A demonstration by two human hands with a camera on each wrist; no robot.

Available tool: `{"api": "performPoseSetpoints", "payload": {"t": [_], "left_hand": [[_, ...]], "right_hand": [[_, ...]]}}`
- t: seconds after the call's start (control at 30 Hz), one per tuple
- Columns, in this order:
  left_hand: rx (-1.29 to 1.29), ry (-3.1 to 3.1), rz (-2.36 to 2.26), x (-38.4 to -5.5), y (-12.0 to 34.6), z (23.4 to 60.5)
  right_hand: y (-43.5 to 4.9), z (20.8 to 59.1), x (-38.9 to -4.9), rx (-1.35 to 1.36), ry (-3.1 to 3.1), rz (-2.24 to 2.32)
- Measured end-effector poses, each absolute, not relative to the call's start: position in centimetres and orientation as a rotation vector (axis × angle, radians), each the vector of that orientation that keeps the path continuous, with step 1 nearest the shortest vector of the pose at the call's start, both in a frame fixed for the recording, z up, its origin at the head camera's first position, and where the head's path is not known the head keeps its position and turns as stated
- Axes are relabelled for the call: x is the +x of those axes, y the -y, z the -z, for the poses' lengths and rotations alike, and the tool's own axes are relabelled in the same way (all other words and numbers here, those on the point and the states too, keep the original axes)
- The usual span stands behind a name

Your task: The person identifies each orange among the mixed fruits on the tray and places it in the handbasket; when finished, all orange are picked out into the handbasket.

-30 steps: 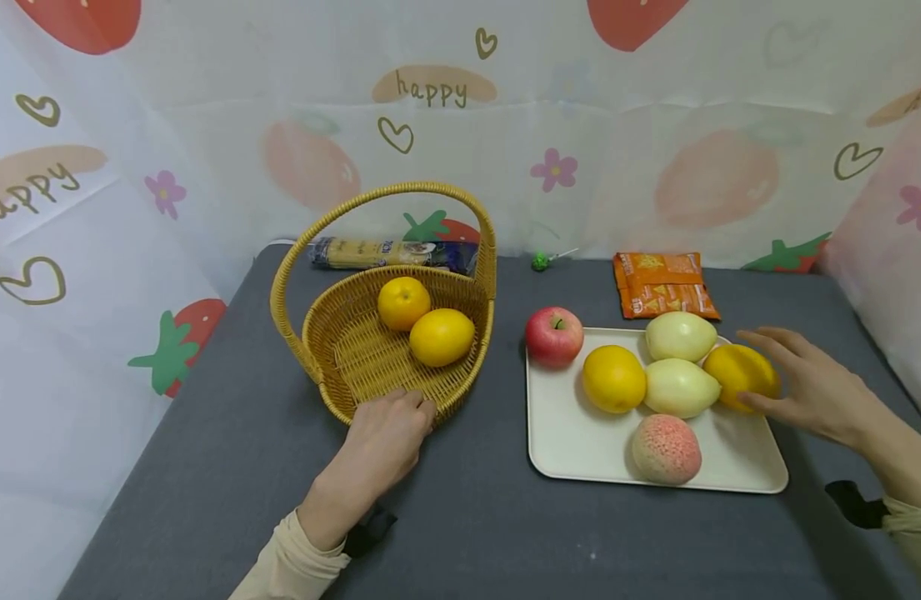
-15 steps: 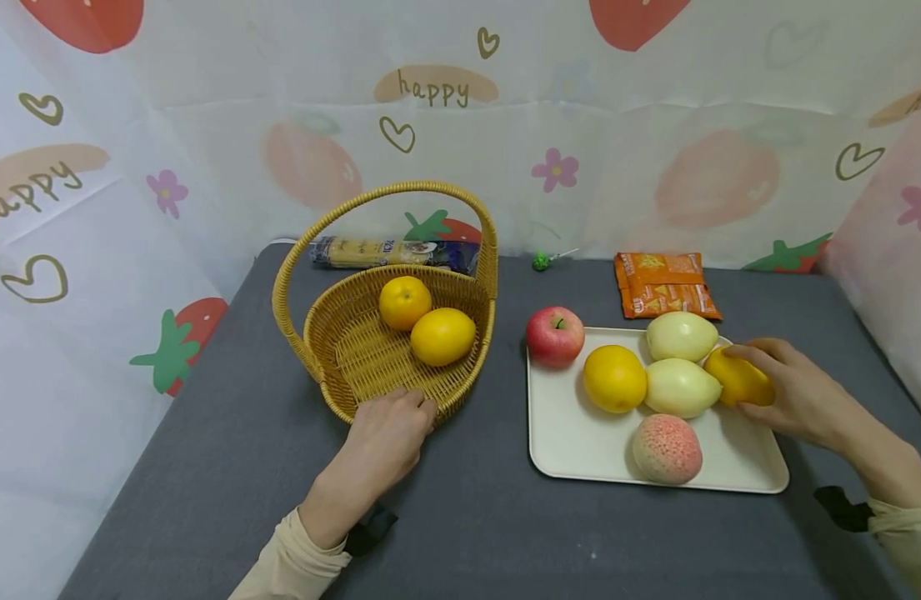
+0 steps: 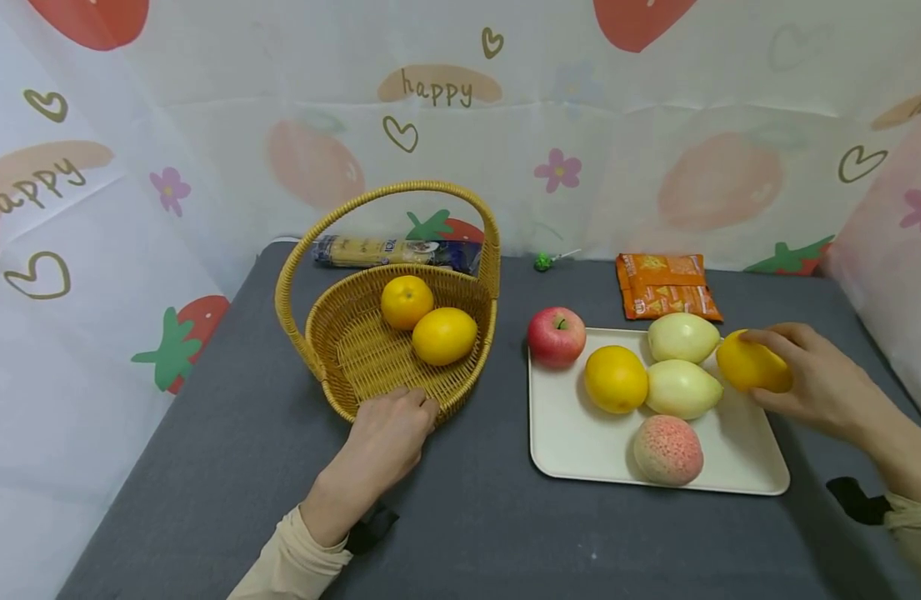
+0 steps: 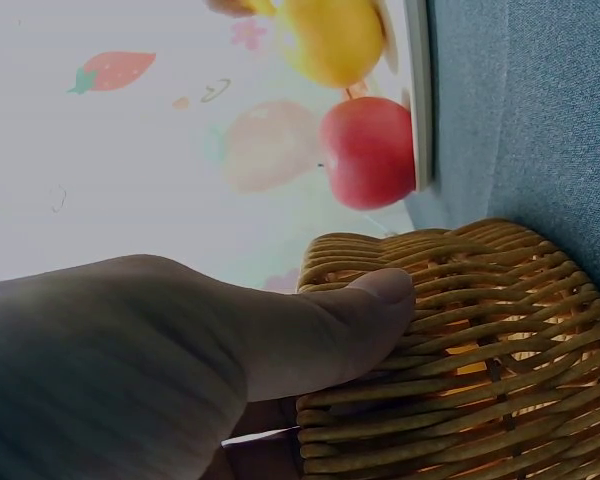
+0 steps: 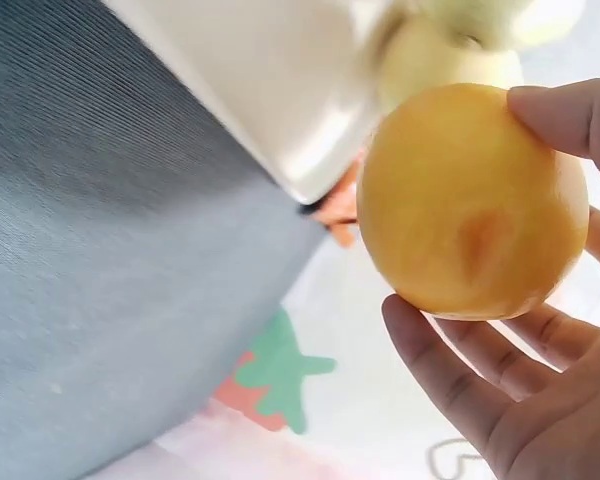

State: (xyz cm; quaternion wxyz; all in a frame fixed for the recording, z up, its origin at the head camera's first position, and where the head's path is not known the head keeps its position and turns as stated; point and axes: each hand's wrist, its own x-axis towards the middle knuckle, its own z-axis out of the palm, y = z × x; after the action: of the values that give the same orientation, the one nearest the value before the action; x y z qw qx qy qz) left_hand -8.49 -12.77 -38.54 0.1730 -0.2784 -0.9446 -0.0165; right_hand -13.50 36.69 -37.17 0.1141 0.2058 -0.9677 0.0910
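My left hand (image 3: 391, 433) grips the front rim of a wicker basket (image 3: 358, 367), its thumb (image 4: 350, 320) pressed on the outer weave in the left wrist view. Inside the basket lie an orange (image 3: 407, 302) and a yellow lemon (image 3: 445, 337). At the right end of a cream tray (image 3: 580, 454), my right hand (image 3: 823, 379) holds another yellow lemon (image 3: 753, 362) between thumb and fingers, seen end-on in the right wrist view. On the tray are an orange (image 3: 616, 380), two pale green oval fruits (image 3: 683, 389), a peach (image 3: 668, 451) and a red apple (image 3: 556, 337) at the corner.
Behind the basket lies a long pasta packet (image 3: 392, 252). A green lollipop (image 3: 544, 262) and an orange snack bag (image 3: 668, 286) lie along the back of the grey table (image 3: 490, 533). A printed curtain (image 3: 618, 150) hangs behind.
My right hand has closed its fingers on the lemon and raised it slightly up and to the right, away from the pale fruits. The left hand keeps its hold on the basket rim.
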Motion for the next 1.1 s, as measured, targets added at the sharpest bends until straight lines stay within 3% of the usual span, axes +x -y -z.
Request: {"api": "performPoseSetpoints", "payload": {"t": [0.63,1.1], "left_hand": [[-0.789,2.683,0.048,-8.4,12.8,38.6],[-0.792,2.673,0.051,-8.5,12.8,38.7]], "right_hand": [[-31.3,32.7,-13.9,0.776,2.684,-0.321],[-27.8,31.5,-14.8,0.966,2.594,-0.282]]}}
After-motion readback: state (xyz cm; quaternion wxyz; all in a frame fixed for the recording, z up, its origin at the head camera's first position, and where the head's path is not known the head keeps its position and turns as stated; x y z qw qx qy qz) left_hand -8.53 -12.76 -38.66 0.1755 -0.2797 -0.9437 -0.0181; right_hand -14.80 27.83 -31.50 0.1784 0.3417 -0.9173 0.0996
